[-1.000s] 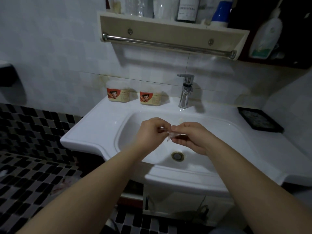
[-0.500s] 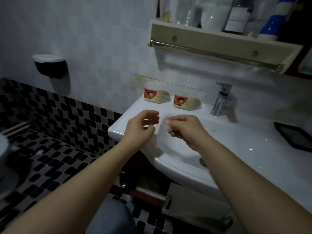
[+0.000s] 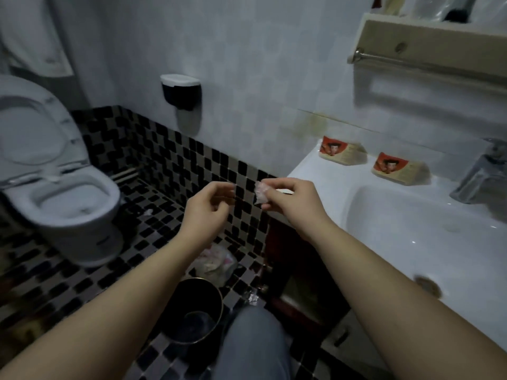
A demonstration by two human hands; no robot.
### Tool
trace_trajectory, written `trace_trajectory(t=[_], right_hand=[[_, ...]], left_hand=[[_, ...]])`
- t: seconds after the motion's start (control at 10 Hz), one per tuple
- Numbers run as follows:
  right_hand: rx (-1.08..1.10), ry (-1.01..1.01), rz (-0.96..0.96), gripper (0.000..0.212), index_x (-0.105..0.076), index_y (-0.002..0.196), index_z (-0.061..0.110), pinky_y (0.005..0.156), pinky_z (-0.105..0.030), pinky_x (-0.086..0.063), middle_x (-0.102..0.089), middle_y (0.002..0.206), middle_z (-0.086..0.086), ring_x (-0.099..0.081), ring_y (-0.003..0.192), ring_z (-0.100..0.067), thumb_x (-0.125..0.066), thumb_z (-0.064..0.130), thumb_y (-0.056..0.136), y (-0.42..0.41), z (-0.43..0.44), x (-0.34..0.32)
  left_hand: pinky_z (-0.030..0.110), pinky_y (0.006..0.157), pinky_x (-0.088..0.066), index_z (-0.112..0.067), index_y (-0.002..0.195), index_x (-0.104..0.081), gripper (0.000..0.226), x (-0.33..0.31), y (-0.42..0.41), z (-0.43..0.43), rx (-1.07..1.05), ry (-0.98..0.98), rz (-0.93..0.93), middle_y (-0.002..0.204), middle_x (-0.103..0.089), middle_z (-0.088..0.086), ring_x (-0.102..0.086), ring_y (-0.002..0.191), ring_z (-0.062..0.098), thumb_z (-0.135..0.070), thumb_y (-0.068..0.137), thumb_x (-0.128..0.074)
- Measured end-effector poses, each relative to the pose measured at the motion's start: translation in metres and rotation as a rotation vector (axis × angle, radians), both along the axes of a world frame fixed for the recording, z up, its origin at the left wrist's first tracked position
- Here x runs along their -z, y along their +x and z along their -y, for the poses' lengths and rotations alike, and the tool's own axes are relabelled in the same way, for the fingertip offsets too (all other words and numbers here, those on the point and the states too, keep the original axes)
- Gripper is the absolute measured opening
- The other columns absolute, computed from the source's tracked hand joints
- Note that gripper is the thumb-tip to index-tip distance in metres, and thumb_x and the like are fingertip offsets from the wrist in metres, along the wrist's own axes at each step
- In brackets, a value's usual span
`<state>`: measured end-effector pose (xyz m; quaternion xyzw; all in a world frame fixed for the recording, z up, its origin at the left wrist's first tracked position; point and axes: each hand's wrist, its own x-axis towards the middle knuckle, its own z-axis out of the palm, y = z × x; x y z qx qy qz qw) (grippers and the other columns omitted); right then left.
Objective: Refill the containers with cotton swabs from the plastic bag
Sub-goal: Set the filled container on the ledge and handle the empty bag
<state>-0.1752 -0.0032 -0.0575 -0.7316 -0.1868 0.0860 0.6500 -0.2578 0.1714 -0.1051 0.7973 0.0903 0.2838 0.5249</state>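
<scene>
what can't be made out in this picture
All head view.
- Bag: crumpled and mostly covered by the right hand; any swabs inside are hidden.
- Left hand: motion blur; whether it pinches anything is unclear.
- Left container, right container: blurred; fill level unreadable.
- Faucet: cut off by the right edge.
- Bin: inside too dark.

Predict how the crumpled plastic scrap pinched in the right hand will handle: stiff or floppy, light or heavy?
Probably floppy: the plastic scrap looks crumpled and creased where the right hand pinches it. Likely very light, since a fingertip pinch alone carries it. It looks thin and translucent, so it may drift rather than drop straight if released.
</scene>
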Motion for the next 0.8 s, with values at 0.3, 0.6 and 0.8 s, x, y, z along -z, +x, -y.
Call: trace_trajectory(t=[0.3,0.6,0.8], right_hand=[[-0.055,-0.282,0.082,0.024,-0.073,0.115,0.024,0.079,-0.026,-0.06,-0.071,0.1,0.012,-0.072,0.083,-0.01,-0.071,0.02,0.092,-0.019,-0.074,0.076],[-0.255,-0.699,0.215,0.026,-0.066,0.125,0.023,0.089,-0.028,-0.05,-0.066,0.122,0.005,-0.062,0.109,-0.014,-0.059,0.023,0.1,-0.022,-0.121,0.16],[-0.346,-0.833,0.114,0.036,-0.059,0.135,0.02,0.085,-0.026,-0.049,-0.064,0.129,-0.007,-0.06,0.105,-0.019,-0.053,0.014,0.1,-0.022,-0.155,0.191]], left_hand=[[0.028,0.1,-0.044,-0.027,0.149,-0.044,0.053,0.057,-0.04,-0.083,-0.146,0.323,-0.433,0.147,-0.041,0.0,-0.055,0.123,0.016,-0.03,0.098,-0.06],[0.045,0.119,-0.034,-0.033,0.157,-0.028,0.078,0.117,-0.065,-0.123,-0.144,0.341,-0.677,0.162,-0.021,0.005,-0.022,0.151,0.029,-0.04,0.091,-0.069],[0.049,0.122,-0.029,-0.032,0.158,-0.025,0.081,0.138,-0.078,-0.141,-0.184,0.337,-0.71,0.163,-0.02,0.005,-0.02,0.152,0.027,-0.042,0.09,-0.07]])
